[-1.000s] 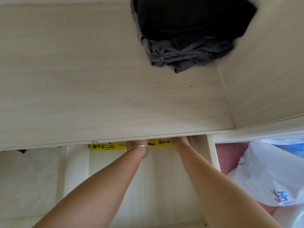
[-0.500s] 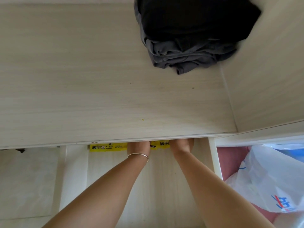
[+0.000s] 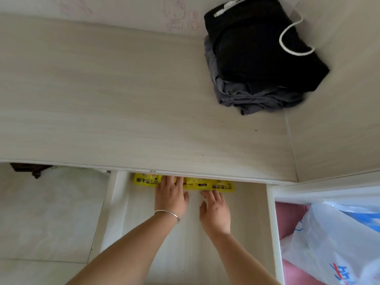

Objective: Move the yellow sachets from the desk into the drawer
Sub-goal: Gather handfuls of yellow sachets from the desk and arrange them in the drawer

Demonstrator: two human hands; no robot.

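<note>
Sachets are in the drawer, you're just tidying them at the back

Your yellow printed foil sachets [image 3: 207, 185] sit in a row at the far end of the open pale wooden drawer [image 3: 271, 223], half tucked under the light wood desk [image 3: 123, 99] edge. Your left hand [image 3: 170, 195] lies flat with straight fingers on the left sachets; your right hand [image 3: 214, 210] is spread and relaxed, fingertips just touching the right ones, gripping nothing. I'd say placing is basically done, so next you'd pull both hands out and slide the drawer closed.
</note>
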